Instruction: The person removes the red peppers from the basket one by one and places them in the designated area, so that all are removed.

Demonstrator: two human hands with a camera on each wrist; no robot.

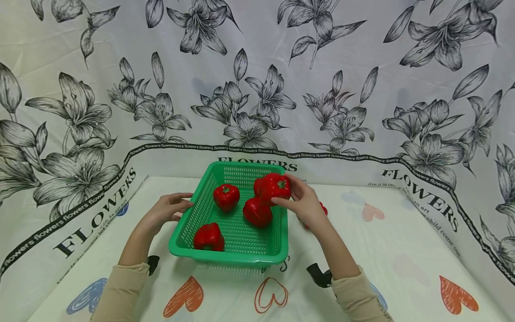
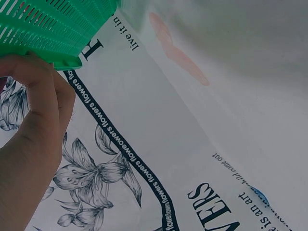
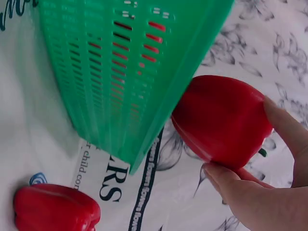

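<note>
The left hand [image 1: 170, 208] touches the left rim of the green, rectangular, perforated plastic basket [image 1: 241, 258]; whether it pinches the rim, I cannot tell. Light steadying there should suffice. Inside lie at least three glossy, red, blocky bell peppers [image 1: 226, 199]. Farther right, the right hand [image 1: 303, 203] grips a raised red bell pepper [image 1: 277, 190] by the basket's back right rim, its stem towards the palm. Smooth skin may slip, so an even hold on both sides seems sound; clearing the rim and releasing low would probably avoid bruising. Rightmost, a loose red bell pepper [image 3: 55, 208] rests on the white, heart-printed, cloth-covered tabletop [image 1: 229, 302].
</note>
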